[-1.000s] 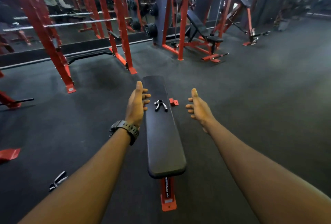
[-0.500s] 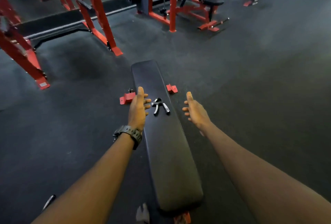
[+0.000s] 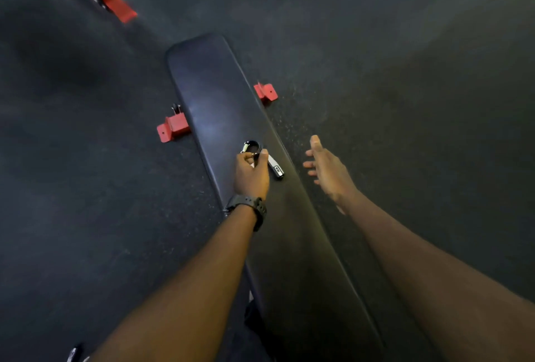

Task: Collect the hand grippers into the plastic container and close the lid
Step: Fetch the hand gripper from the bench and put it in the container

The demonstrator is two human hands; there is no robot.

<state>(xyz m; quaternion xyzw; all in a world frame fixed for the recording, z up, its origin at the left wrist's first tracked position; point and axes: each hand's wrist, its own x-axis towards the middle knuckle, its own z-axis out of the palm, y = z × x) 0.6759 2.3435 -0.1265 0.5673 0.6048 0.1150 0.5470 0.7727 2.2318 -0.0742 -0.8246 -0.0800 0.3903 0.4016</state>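
A black and silver hand gripper [image 3: 275, 167] lies on the black padded bench [image 3: 220, 95], near its middle. My left hand [image 3: 251, 173], with a dark watch on the wrist, is closed around the gripper's left handle and spring end. The right handle sticks out past my fingers. My right hand [image 3: 327, 169] hovers open, fingers spread, just off the bench's right edge, holding nothing. No plastic container is in view.
The bench runs from far left to near right over dark rubber floor. Two red feet [image 3: 173, 128] [image 3: 265, 92] stick out on either side of it. A red rack base [image 3: 113, 3] stands at the top left.
My left hand moved right from beside the bench and closed on the hand gripper. The view tilted down and closer; the racks slid out of sight. My right hand stayed open.
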